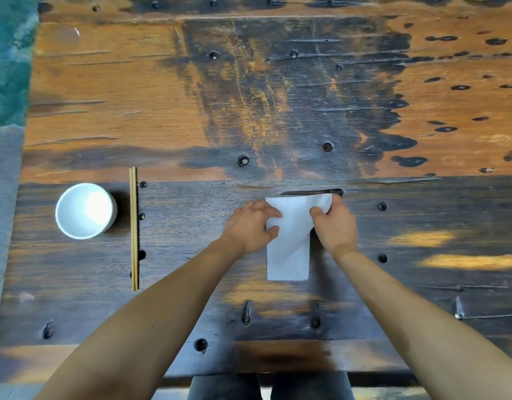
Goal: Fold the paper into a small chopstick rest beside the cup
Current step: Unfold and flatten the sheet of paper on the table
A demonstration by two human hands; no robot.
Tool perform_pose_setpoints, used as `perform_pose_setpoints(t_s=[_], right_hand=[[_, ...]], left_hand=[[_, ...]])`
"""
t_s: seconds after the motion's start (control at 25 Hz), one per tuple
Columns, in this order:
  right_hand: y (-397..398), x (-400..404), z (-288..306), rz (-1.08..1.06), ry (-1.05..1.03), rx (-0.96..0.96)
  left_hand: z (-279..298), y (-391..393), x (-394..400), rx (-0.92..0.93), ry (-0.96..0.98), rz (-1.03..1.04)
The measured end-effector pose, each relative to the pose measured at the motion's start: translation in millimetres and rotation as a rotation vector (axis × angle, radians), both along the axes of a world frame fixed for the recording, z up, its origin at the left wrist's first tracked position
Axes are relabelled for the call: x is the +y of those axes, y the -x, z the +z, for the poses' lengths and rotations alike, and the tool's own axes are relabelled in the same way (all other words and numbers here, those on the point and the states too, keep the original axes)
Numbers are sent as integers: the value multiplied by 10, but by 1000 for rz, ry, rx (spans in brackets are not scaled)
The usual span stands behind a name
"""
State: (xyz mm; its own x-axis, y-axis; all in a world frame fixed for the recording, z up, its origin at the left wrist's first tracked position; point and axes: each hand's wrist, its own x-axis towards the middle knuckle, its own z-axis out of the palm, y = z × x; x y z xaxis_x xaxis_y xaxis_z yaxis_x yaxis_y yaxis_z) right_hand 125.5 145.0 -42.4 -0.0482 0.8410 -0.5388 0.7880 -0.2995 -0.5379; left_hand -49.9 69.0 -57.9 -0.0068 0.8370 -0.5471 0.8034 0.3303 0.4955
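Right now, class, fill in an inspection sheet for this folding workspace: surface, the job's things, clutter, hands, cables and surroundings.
Surface: worn dark wooden table with orange patches, studs and cracks.
Job's things: white paper, already folded narrow, lies in front of the person; its far right corner is lifted. White cup, upright and apparently empty, stands at far left. Chopsticks lie side by side just right of the cup, not touching it.
Clutter: nothing seen.
Hands: left hand grips the paper's left edge; right hand pinches the raised right corner with its fingers.
Cables: nothing seen.
Surroundings: teal rug and grey floor beyond the table's left edge; dark trousers below the near edge.
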Motion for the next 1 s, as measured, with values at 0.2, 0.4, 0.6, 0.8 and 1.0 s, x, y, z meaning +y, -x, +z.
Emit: perform_pose_setpoints(t_s=[0.2,0.4,0.6,0.8,1.0], right_hand=[[-329,156,-7,-5,66,-34],[-529,338,-55,8,104,21],[-617,461,-136,111,89,-26],[-643,318,-254,187,0,-102],[-624,125,-211,300,-345,-256]], left_hand=[[-34,-73,-42,170,-38,-210],[-74,-116,-78,287,-73,-304],[-98,-130,-100,335,-107,-333],[-119,-134,-109,354,-115,-348],[-137,-143,-108,233,-150,-48]])
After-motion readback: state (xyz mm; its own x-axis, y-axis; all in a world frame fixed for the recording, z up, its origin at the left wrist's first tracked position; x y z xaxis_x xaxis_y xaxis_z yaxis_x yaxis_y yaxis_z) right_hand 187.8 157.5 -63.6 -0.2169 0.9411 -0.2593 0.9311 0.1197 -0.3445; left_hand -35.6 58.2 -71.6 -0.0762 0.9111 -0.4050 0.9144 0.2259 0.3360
